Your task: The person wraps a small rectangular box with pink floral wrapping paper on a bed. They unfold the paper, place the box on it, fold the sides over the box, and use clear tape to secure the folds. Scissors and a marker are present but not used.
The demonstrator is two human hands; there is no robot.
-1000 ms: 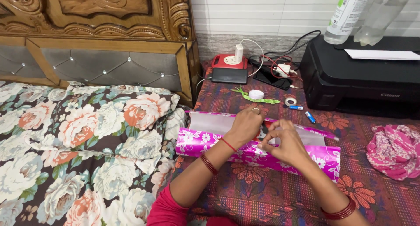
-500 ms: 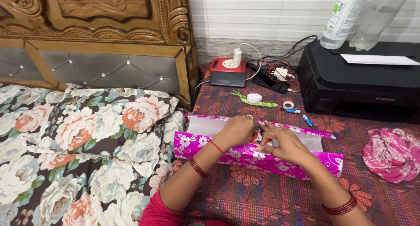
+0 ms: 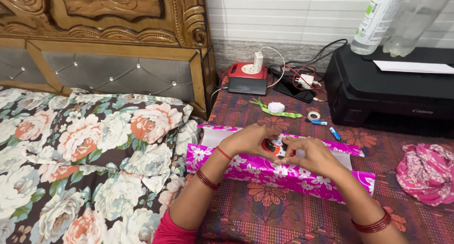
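Both hands, the left hand (image 3: 248, 141) and right hand (image 3: 309, 155), press one sheet of glossy pink floral wrapping paper (image 3: 265, 169) around a red-and-white object at centre frame, fingers curled against it. Behind lie one small roll of clear tape (image 3: 313, 116) and two blue batteries (image 3: 334, 133); two clear plastic bottles (image 3: 378, 18) stand upper right.

Both forearms reach forward, wrists bangled. The left hand (image 3: 247, 141) and right hand (image 3: 309, 155) meet, curved fingers and thumbs nearly touching.
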